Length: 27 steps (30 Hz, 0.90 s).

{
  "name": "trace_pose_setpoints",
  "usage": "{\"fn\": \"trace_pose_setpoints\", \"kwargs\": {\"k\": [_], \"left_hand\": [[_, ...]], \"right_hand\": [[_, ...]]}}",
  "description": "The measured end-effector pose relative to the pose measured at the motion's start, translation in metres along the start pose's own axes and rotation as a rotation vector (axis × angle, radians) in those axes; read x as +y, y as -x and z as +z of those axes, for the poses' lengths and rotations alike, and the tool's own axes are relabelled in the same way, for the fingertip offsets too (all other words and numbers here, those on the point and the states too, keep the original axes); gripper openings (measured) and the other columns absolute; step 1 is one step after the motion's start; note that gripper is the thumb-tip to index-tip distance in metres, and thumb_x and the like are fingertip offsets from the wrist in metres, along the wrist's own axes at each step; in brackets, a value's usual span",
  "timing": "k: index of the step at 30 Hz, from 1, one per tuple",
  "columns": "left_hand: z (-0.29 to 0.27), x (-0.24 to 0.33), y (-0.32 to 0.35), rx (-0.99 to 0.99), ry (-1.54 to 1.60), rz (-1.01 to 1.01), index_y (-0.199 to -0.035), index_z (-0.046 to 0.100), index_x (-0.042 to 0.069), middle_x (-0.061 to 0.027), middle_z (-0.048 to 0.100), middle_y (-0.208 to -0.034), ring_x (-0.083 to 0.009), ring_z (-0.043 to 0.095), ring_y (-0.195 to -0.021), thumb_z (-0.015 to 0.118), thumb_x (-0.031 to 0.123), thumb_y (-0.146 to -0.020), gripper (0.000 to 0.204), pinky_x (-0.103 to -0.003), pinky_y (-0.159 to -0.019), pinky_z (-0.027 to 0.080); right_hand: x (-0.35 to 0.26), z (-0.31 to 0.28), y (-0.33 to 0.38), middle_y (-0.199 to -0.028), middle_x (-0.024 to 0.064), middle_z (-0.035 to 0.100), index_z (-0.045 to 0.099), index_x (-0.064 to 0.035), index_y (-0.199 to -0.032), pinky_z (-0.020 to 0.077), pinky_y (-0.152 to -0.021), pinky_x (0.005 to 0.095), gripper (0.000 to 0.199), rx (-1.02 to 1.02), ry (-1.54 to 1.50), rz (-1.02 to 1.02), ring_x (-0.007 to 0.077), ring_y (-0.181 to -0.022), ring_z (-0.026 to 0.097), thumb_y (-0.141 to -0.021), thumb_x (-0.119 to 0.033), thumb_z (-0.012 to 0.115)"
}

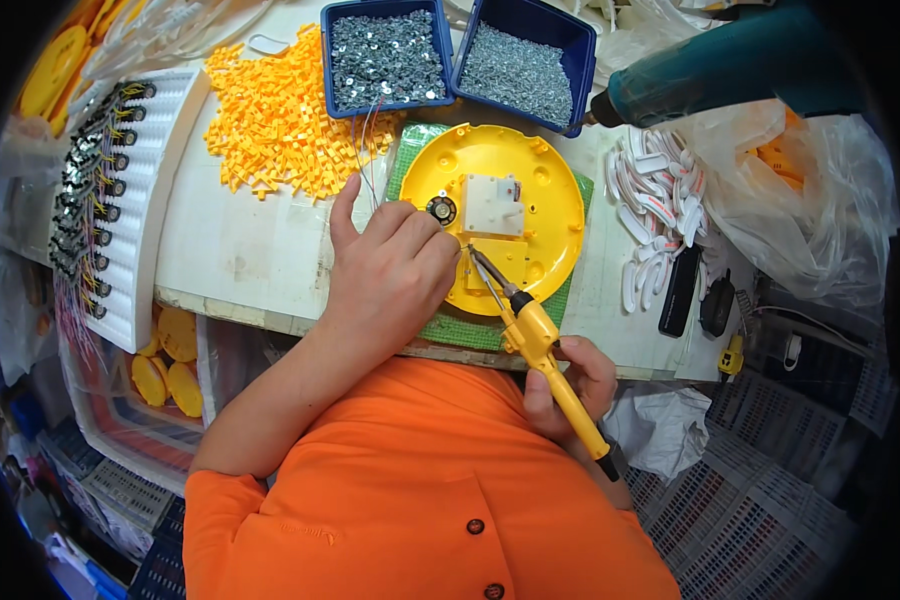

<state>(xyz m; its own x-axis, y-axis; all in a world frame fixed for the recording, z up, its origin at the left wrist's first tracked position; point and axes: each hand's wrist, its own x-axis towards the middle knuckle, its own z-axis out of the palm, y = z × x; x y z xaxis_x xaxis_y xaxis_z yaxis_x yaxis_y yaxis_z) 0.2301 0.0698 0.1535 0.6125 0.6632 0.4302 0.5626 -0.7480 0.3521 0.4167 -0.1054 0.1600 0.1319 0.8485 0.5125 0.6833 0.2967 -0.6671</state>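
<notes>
Far left: white foam tray (175,195) with a row of wired black parts, then loose pile of small yellow pieces (275,115). My left hand (390,270) is over the left side of the round yellow housing (562,200), fingers curled, tips hidden; can't tell if they pinch anything. Housing lies on green mat (450,328), white block (490,205) inside. My right hand (587,375) grasps the yellow soldering iron (536,332), tip near my left fingers. White curved pieces (655,190) further right.
</notes>
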Motion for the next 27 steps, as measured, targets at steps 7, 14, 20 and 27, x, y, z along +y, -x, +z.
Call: {"fn": "trace_pose_setpoints", "kwargs": {"k": [7,14,20,27], "left_hand": [[-0.001,0.000,0.000,-0.004,0.003,-0.001,-0.086,0.067,0.018,0.0046,0.063,-0.090,-0.0164,0.063,-0.098,0.077,0.017,-0.082,0.010,-0.058,-0.119,0.021],[0.003,0.000,0.000,0.026,0.004,0.005,-0.080,0.065,0.017,0.0041,0.060,-0.087,-0.0152,0.061,-0.097,0.074,0.017,-0.081,0.010,-0.061,-0.118,0.022],[0.003,0.001,-0.001,0.038,0.002,0.006,-0.080,0.065,0.017,0.0043,0.061,-0.087,-0.0151,0.061,-0.096,0.074,0.017,-0.081,0.009,-0.060,-0.118,0.023],[0.003,0.001,-0.001,0.035,-0.004,0.008,-0.080,0.065,0.017,0.0045,0.060,-0.087,-0.0149,0.061,-0.096,0.074,0.017,-0.081,0.010,-0.059,-0.117,0.023]], "right_hand": [[0.000,-0.008,0.016,-0.119,0.0159,0.057,0.043,0.0019,-0.133,0.0507,-0.090,0.0322,0.055,-0.046,-0.121,0.124,0.0192,-0.098,0.059,-0.090,-0.015,0.072],[0.001,-0.008,0.016,-0.107,0.0180,0.062,0.047,0.0016,-0.128,0.0519,-0.076,0.0320,0.051,0.024,-0.098,0.078,0.0213,-0.085,0.062,-0.086,-0.013,0.072],[0.000,-0.009,0.021,-0.118,0.0161,0.057,0.041,0.0003,-0.134,0.0499,-0.091,0.0335,0.052,-0.011,-0.143,0.135,0.0196,-0.099,0.058,-0.091,-0.012,0.068],[-0.001,-0.008,0.021,-0.119,0.0165,0.057,0.041,-0.0003,-0.134,0.0500,-0.092,0.0343,0.052,0.037,-0.161,0.144,0.0197,-0.101,0.058,-0.091,-0.013,0.068]]}}
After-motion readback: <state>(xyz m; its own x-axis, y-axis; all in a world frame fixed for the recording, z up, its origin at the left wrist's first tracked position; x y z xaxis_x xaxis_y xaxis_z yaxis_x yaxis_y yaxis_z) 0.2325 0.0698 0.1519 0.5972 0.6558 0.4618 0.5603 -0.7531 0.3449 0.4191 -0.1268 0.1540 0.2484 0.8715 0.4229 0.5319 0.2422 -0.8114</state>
